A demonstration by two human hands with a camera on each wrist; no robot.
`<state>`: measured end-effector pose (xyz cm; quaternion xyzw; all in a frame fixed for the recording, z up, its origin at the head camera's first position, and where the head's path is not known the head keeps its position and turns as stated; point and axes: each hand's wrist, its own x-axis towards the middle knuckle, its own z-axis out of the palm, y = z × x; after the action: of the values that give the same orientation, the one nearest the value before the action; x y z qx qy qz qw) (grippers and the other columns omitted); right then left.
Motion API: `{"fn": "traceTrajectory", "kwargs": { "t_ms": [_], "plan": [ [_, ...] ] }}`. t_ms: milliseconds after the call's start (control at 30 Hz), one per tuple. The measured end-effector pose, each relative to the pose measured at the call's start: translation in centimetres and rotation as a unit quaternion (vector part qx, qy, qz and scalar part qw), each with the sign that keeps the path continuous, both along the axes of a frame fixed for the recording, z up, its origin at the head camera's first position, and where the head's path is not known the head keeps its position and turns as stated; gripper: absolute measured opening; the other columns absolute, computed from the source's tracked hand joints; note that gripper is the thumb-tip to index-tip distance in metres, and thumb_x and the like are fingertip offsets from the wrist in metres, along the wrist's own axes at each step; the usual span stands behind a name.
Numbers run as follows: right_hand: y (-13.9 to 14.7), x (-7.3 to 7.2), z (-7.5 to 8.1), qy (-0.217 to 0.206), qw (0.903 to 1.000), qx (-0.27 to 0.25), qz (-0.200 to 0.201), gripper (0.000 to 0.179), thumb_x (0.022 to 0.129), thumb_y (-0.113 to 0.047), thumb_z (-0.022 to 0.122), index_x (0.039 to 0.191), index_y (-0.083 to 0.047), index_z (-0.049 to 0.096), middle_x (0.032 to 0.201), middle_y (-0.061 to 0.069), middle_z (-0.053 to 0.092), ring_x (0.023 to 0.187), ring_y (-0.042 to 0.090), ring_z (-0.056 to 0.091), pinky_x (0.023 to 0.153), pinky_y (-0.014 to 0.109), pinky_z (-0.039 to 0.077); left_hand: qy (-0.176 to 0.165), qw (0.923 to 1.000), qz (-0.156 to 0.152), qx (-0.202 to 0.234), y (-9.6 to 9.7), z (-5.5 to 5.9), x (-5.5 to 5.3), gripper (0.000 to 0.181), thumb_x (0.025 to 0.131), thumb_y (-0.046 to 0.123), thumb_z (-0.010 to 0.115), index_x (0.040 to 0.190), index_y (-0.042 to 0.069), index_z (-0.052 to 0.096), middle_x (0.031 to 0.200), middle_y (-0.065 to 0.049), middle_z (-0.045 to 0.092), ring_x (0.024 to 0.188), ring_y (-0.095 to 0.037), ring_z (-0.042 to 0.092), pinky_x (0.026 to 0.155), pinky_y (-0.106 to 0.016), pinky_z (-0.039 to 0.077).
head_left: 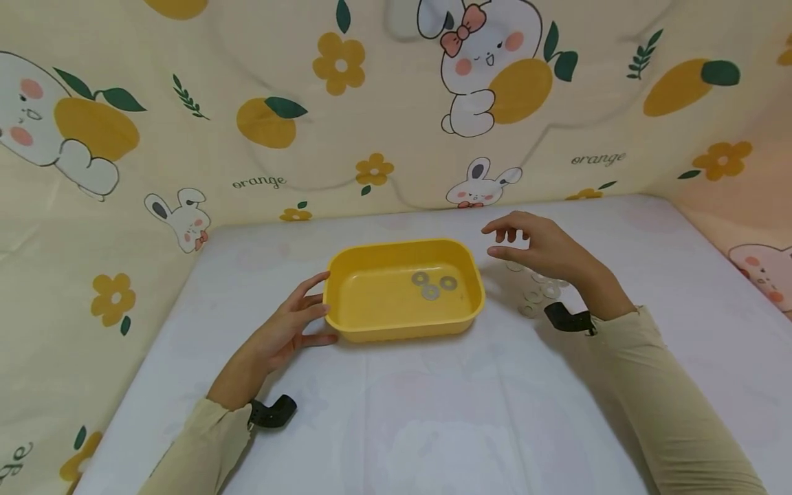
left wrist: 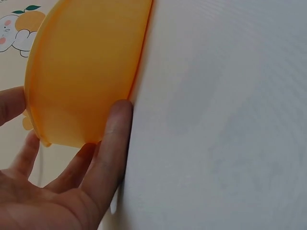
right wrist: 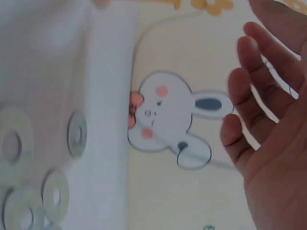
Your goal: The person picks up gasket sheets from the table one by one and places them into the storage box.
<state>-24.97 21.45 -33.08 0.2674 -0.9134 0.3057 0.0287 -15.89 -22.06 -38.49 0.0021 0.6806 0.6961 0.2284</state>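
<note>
Head view: a printed curtain (head_left: 216, 185) rises at left and behind the desk (head_left: 402, 412). A left hand (head_left: 287, 330), spread and relaxed, touches the left end of a yellow tub (head_left: 368, 299); three flat rings (head_left: 425, 292) lie inside, toward the right. Right of it, a right hand (head_left: 535, 240), loosely bent and holding nothing, partly hides more rings (right wrist: 14, 120) on the desk.

Left hand (left wrist: 72, 196) against yellow basin (left wrist: 88, 72) on white surface (left wrist: 216, 120)
</note>
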Motion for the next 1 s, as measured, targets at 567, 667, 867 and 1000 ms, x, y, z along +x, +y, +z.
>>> {"fn": "traceTrajectory", "kwargs": {
  "t_ms": [567,667,867,1000],
  "plan": [
    [4.0,-2.2,-3.2,-0.113,0.9884,0.084,-0.057,0.039,0.094,-0.030,0.069,0.128,-0.012,0.065,0.110,0.008,0.062,0.098,0.023,0.051,0.074,0.032,0.046,0.006,1.0000,-0.001,0.002,0.0,0.0,0.1,0.065,0.102,0.018,0.054,0.157,0.033,0.021,0.156,-0.018,0.030,0.122,-0.025,0.054,0.095,-0.048,0.058],
    [4.2,-2.5,-3.7,-0.138,0.9845,0.090,-0.060,0.040,0.094,-0.031,0.069,0.129,-0.011,0.064,0.113,0.009,0.061,0.099,0.025,0.051,0.075,0.031,0.047,0.004,1.0000,0.000,0.002,-0.1,0.0,0.1,0.066,0.102,0.019,0.054,0.157,0.033,0.021,0.156,-0.017,0.030,0.121,-0.024,0.055,0.095,-0.048,0.059],
    [4.4,-3.1,-4.5,-0.147,0.9804,0.113,-0.066,0.041,0.093,-0.028,0.070,0.129,-0.010,0.065,0.119,0.013,0.061,0.104,0.028,0.052,0.081,0.034,0.049,0.002,1.0000,-0.001,0.003,-0.1,-0.1,0.1,0.066,0.102,0.020,0.055,0.157,0.034,0.022,0.156,-0.018,0.031,0.120,-0.023,0.056,0.094,-0.047,0.059],
    [4.4,-3.2,-4.8,-0.147,0.9793,0.121,-0.068,0.040,0.094,-0.026,0.069,0.129,-0.008,0.066,0.120,0.015,0.060,0.104,0.029,0.051,0.083,0.036,0.048,0.000,1.0000,0.001,0.002,0.0,-0.2,0.1,0.066,0.102,0.020,0.055,0.157,0.034,0.022,0.156,-0.017,0.031,0.120,-0.023,0.056,0.094,-0.046,0.059]
  ]
}}
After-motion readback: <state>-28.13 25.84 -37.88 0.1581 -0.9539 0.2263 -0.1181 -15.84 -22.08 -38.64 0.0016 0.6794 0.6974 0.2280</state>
